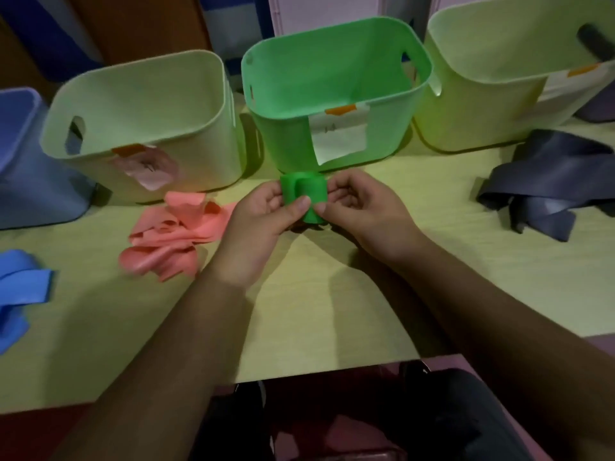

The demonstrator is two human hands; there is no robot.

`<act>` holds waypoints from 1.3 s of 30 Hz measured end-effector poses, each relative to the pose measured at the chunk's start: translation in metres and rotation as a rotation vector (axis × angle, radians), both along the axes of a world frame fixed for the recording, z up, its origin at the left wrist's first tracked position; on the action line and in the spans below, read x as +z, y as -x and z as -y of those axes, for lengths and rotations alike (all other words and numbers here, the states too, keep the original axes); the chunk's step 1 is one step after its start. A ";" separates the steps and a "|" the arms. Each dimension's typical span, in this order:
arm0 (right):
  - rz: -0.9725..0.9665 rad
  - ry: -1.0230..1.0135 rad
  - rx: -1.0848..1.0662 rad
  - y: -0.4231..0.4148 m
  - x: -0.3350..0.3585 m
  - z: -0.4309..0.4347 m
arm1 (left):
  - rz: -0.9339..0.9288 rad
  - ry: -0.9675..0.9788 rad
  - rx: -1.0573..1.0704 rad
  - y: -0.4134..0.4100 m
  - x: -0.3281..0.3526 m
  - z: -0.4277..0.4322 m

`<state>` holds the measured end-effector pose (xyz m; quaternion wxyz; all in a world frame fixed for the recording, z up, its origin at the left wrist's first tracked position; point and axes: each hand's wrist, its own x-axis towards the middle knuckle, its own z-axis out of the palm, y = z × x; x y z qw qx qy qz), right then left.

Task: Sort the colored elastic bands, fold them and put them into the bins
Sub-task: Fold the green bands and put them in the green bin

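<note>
A folded green band (304, 197) is held above the table (332, 294), just in front of the green bin (392, 128); it is pinched from the left by the left hand (263, 221), thumb curled over its front; it is pinched from the right by the right hand (362, 207), fingers curled round it. A pink band pile (173, 237) lies left; blue bands (20, 287) lie at the far left; dark grey bands (549, 184) lie right.

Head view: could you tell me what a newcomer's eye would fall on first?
The folded green band, pinched between the left hand and right hand at centre, in front of the green bin. Next, pink bands heaped left of the hands and dark bands at right.
</note>
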<state>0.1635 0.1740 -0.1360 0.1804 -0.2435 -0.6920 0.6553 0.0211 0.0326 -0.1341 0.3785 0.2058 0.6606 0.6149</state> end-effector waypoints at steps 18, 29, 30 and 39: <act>0.180 0.015 -0.072 -0.005 0.164 -0.057 | 0.054 0.112 0.082 -0.004 0.164 -0.068; 0.280 -0.669 -0.321 0.023 0.154 -0.163 | 0.195 0.245 0.153 0.039 0.162 -0.195; 0.296 -0.717 -0.302 0.026 0.149 -0.169 | 0.211 0.274 0.146 0.041 0.158 -0.206; 0.307 -0.889 -0.306 0.029 0.110 -0.170 | 0.113 0.647 0.054 0.052 0.095 -0.264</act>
